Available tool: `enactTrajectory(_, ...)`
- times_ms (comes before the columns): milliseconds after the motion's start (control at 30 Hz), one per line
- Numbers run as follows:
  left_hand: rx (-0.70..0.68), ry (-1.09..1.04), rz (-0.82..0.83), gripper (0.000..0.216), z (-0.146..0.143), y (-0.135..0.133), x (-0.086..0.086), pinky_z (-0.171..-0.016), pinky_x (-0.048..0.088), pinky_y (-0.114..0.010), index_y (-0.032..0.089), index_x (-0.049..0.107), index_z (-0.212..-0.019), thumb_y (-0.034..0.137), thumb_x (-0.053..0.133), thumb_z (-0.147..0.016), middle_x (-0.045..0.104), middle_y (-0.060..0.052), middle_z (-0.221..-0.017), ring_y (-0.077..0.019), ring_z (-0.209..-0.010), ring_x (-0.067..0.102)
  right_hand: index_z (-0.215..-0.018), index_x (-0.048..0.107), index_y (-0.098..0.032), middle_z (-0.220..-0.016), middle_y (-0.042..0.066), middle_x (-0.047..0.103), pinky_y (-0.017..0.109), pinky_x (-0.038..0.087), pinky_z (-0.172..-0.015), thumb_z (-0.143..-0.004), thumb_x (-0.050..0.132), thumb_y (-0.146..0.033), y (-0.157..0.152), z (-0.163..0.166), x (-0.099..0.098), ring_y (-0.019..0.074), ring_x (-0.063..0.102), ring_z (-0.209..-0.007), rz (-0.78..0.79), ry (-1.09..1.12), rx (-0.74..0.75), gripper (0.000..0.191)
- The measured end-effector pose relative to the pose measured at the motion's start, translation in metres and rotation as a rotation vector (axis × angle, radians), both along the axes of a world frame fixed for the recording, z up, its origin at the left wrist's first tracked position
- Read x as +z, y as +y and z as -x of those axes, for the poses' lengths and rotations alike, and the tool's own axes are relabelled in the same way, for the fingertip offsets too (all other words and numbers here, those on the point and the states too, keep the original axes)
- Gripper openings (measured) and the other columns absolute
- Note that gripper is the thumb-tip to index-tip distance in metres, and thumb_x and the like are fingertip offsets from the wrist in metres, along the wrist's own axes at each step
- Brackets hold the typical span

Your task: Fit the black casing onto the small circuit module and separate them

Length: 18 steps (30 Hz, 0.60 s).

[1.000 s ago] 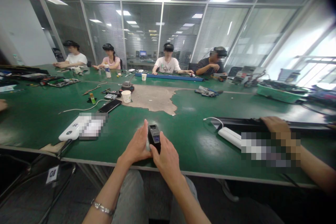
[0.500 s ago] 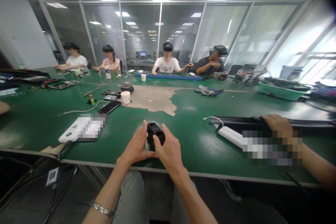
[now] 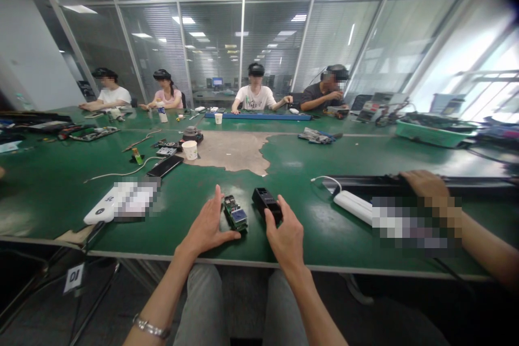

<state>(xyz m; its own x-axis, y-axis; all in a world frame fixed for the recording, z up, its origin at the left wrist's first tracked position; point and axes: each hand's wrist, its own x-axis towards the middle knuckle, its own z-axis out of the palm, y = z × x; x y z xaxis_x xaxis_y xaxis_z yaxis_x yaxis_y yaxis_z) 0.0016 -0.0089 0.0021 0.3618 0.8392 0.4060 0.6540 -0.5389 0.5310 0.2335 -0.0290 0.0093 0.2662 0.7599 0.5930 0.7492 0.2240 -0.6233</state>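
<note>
A small green circuit board assembly [image 3: 235, 214] with a little screen lies near the table's front edge. Beside it, on its left, my left hand [image 3: 207, 225] is spread with thumb and fingers apart; whether the thumb tip touches the board I cannot tell. My right hand [image 3: 285, 232] grips a black plastic housing [image 3: 265, 203] between thumb and fingers, just right of the board. The housing has cutouts along its upper face and is tilted away from me.
To the left are a white power bank-like device [image 3: 102, 208], a black phone [image 3: 165, 166] and a paper cup [image 3: 190, 150]. Another person's hand [image 3: 425, 186] rests on a long black part at right, behind a white bar [image 3: 353, 208]. Several people sit across the green table [image 3: 203, 189].
The black housing has come off to the right in my right hand, exposing the circuit board. My left hand has stayed beside the board, with its fingers apart. The view has shifted slightly.
</note>
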Motion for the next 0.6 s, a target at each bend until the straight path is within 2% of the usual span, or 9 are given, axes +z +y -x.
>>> enactTrajectory(133, 0.002, 0.001, 0.004, 0.135, -0.001, -0.001, 0.001, -0.113, 0.035, -0.059, 0.020, -0.021, -0.154, 0.058, 0.080, -0.073, 0.040, -0.021, -0.151, -0.0376, -0.137, 0.043, -0.140, 0.049, -0.004, -0.133, 0.022, 0.062, 0.048, 0.047, -0.104, -0.093, 0.050, -0.035, -0.003, -0.005, -0.014, 0.0313, 0.059, -0.122, 0.050, -0.075, 0.018, 0.056)
enactTrajectory(233, 0.014, 0.005, 0.009, 0.133, -0.002, -0.001, 0.002, -0.113, 0.037, -0.059, 0.020, -0.020, -0.155, 0.056, 0.080, -0.075, 0.042, -0.020, -0.150, -0.0371, -0.136, 0.044, -0.143, 0.044, -0.003, -0.137, 0.023, 0.058, 0.048, 0.045, -0.106, -0.090, 0.056, -0.037, -0.005, -0.008, -0.015, 0.0322, 0.055, -0.126, 0.080, -0.118, 0.035, 0.064)
enactTrajectory(333, 0.014, 0.011, 0.011, 0.130, -0.003, -0.001, 0.003, -0.113, 0.037, -0.058, 0.020, -0.019, -0.155, 0.053, 0.080, -0.076, 0.043, -0.020, -0.149, -0.0366, -0.137, 0.044, -0.145, 0.042, -0.005, -0.141, 0.021, 0.055, 0.048, 0.043, -0.108, -0.088, 0.059, -0.037, -0.004, -0.010, -0.011, 0.0320, 0.051, -0.130, 0.078, -0.133, 0.042, 0.068)
enactTrajectory(500, 0.006, 0.020, 0.012, 0.129, -0.003, -0.001, 0.005, -0.113, 0.035, -0.059, 0.020, -0.019, -0.155, 0.052, 0.079, -0.077, 0.042, -0.021, -0.150, -0.0373, -0.137, 0.043, -0.139, 0.052, -0.007, -0.131, 0.020, 0.063, 0.047, 0.047, -0.104, -0.090, 0.053, -0.030, -0.002, -0.010, -0.003, 0.0304, 0.060, -0.121, 0.147, -0.122, 0.092, 0.054)
enactTrajectory(600, 0.002, 0.014, 0.015, 0.129, -0.003, -0.002, 0.005, -0.113, 0.035, -0.060, 0.021, -0.019, -0.155, 0.052, 0.079, -0.077, 0.042, -0.020, -0.151, -0.0379, -0.138, 0.043, -0.136, 0.055, -0.008, -0.130, 0.019, 0.064, 0.046, 0.048, -0.104, -0.090, 0.054, -0.034, -0.005, -0.002, 0.010, 0.0300, 0.061, -0.120, 0.119, -0.033, 0.095, 0.052)
